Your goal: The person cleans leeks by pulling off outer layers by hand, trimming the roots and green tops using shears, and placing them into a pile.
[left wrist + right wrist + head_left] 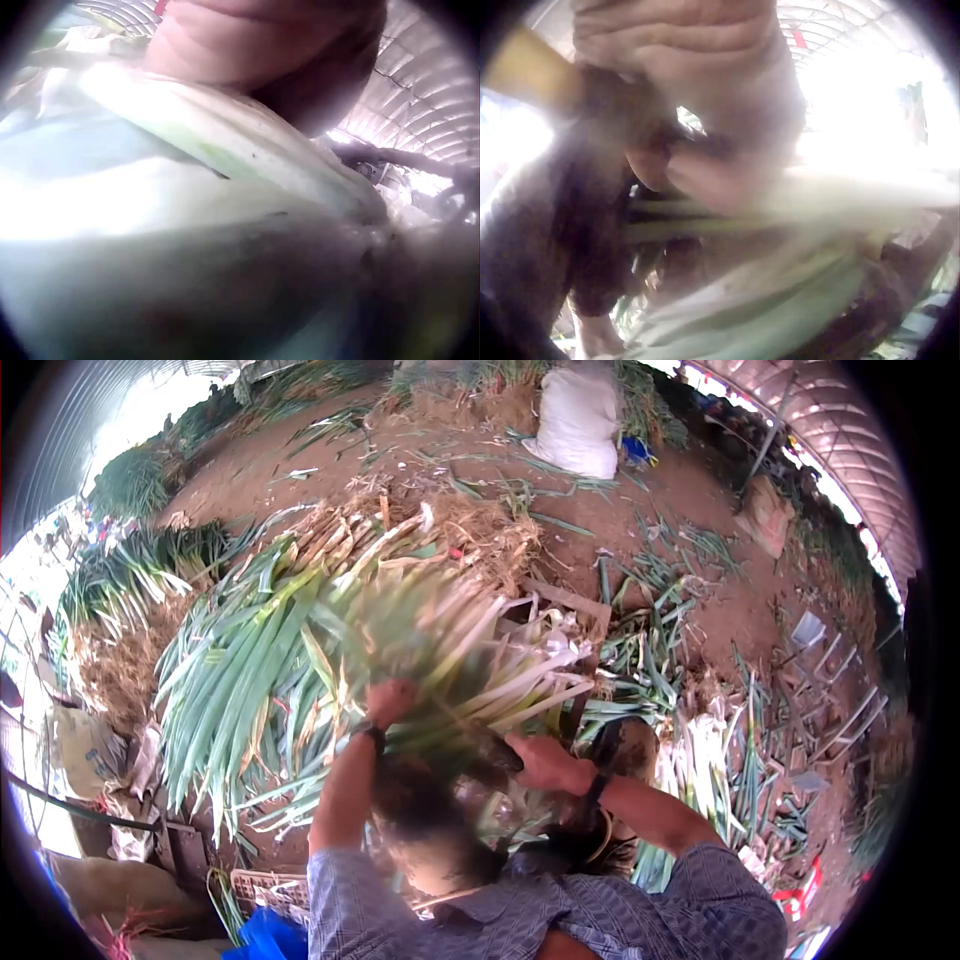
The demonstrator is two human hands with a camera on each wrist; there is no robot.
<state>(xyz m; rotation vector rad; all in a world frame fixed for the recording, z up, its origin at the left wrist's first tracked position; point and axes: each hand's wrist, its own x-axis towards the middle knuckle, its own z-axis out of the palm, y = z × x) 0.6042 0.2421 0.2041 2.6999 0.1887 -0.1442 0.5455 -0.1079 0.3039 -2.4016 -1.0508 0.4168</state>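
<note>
A big heap of long green onions (pixel 240 670) lies in front of the person, leaves to the left and pale stalks to the right. My left hand (pixel 390 702), blurred in the head view, grips green onions at the near side of the heap. Pale stalks (pixel 247 142) run close under that hand (pixel 270 45) in the left wrist view. My right hand (pixel 550 763) holds a dark-handled tool (pixel 497 747) that points toward the left hand; its far end is blurred. In the right wrist view the fingers (pixel 705 180) curl beside blurred green onion stalks (pixel 780 277).
More green onions stand bundled at the left (pixel 140 580) and lie by the right knee (pixel 700 760). A white sack (pixel 578 420) sits on the dirt floor (pixel 690 500) at the back. Near the person's left side are a plastic crate (pixel 270 890) and a blue bag (pixel 270 935). Metal frames (pixel 840 680) lie right.
</note>
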